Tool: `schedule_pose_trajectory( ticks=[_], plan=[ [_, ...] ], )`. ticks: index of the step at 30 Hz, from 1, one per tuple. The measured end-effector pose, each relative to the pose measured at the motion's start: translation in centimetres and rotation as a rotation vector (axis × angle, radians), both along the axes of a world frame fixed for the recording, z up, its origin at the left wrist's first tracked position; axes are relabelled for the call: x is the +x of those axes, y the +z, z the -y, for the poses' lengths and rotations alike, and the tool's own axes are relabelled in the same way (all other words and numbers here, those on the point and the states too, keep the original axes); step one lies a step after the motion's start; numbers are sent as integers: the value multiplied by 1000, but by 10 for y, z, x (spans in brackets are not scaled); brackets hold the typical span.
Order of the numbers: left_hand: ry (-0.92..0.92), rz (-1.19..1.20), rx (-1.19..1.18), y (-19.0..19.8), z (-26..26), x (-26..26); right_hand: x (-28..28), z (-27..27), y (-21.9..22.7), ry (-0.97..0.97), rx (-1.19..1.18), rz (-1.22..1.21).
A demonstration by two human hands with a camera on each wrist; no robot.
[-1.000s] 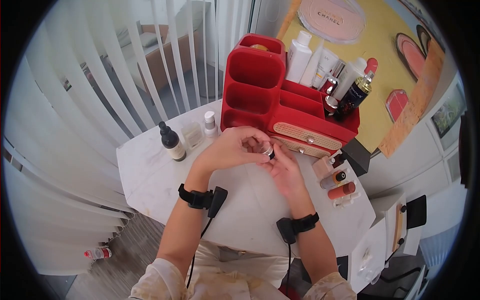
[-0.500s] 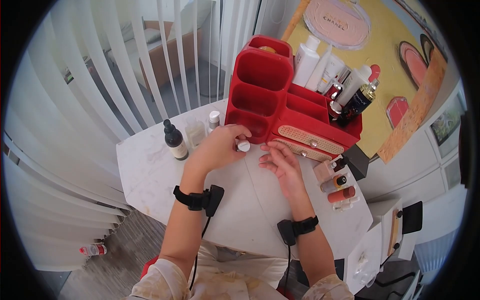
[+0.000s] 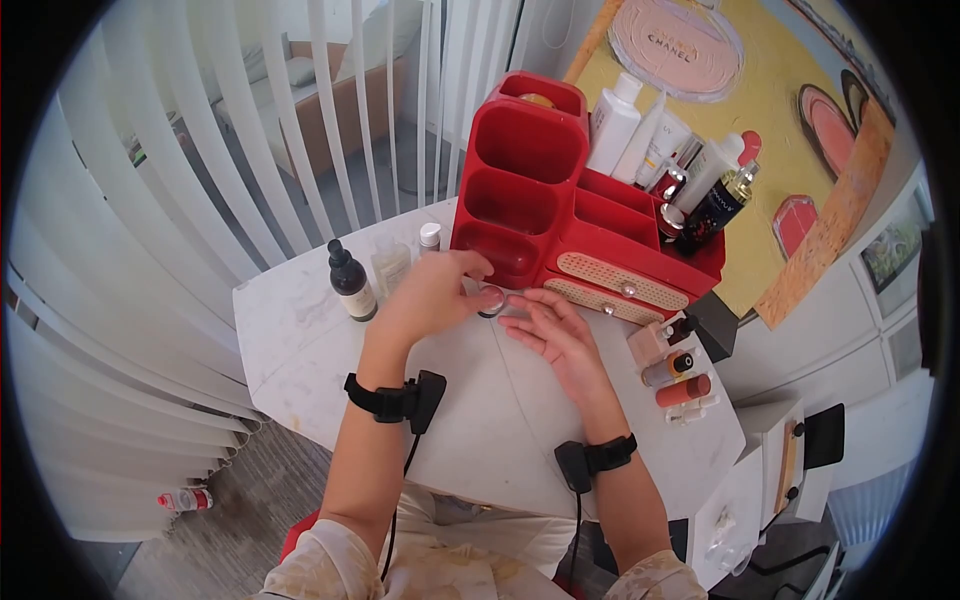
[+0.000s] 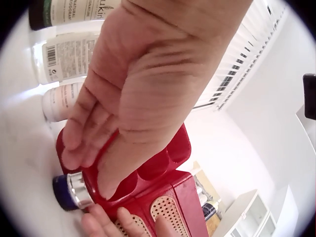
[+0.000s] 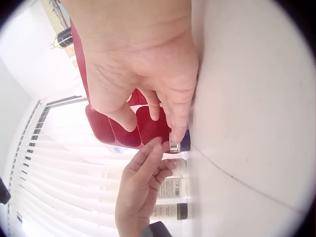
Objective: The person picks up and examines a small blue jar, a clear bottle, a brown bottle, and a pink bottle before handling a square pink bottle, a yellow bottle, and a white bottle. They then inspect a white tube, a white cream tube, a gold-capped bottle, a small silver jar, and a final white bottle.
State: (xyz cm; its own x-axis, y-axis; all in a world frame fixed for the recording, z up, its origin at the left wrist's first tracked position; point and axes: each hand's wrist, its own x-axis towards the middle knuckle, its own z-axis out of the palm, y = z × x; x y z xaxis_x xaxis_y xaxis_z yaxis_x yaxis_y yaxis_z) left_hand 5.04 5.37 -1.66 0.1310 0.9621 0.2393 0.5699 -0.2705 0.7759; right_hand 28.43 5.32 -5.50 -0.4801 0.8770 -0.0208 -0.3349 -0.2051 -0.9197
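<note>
A small round jar (image 3: 490, 301) with a silver lid and dark blue base stands upright on the white marbled table (image 3: 470, 400), in front of the red organizer (image 3: 505, 205). Over its left side is my left hand (image 3: 428, 295), fingers loosely extended; the left wrist view shows the thumb and fingers off the silver lid (image 4: 79, 189). From the other side my right hand (image 3: 565, 340) reaches in palm-up, fingers relaxed, its fingertips right at the jar. In the right wrist view those fingertips partly cover the jar (image 5: 175, 144).
Left of the organizer stand a dark bottle (image 3: 350, 283), a clear bottle (image 3: 391, 265) and a white-capped bottle (image 3: 429, 237). White bottles and tubes (image 3: 650, 140) fill the organizer's right section. Several small cosmetic bottles (image 3: 683, 390) stand at the table's right edge.
A second ago both hands held the jar up. The left hand then lowered it to the table and has let go. The right hand moved away, then came back toward the jar.
</note>
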Motion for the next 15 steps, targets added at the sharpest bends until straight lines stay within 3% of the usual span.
schedule_pose_trajectory(
  ticks=[3, 9, 15],
  plan=[
    [-132, -147, 9, -14, -6, -1, 0, 1, -1, 6, 15, 14],
    [-128, -63, -37, -14, -5, 8, -2, -1, -12, -74, 100, 117],
    [-117, -22, 70, -8, -3, 17, -3, -1, -12, -124, 114, 139]
  ],
)
